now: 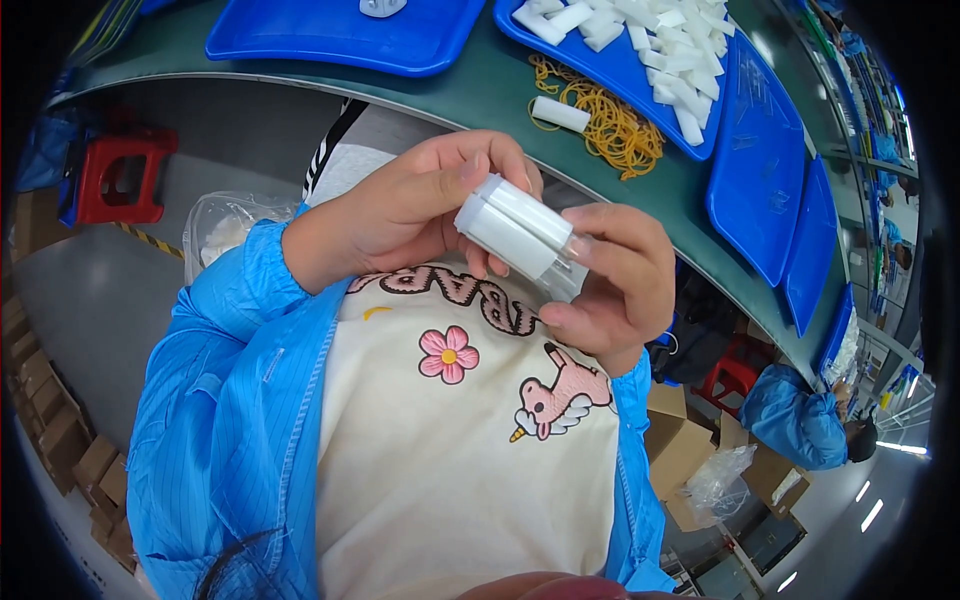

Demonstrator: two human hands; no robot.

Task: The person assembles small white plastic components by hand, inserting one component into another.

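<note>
Close in front of my chest I hold a small bundle of clear plastic tubes (515, 232) with white material in them, tilted down to the right. My left hand (425, 195) is closed round the upper left end, thumb on top. At the lower right end, the fingers and thumb of my right hand (625, 280) grip the clear tips. Part of the bundle is hidden by my fingers, so I cannot tell how many tubes there are. On the table just beyond lie a tangle of yellow rubber bands (615, 130) and one white roll (561, 114).
The green table (480, 105) curves round ahead of me. A blue tray (700, 130) holds many white pieces; another blue tray (350, 55) has a small clear item. More blue trays (765, 190) stand right. A red stool (125, 175), cardboard boxes (690, 440) and a person (795, 415) are around.
</note>
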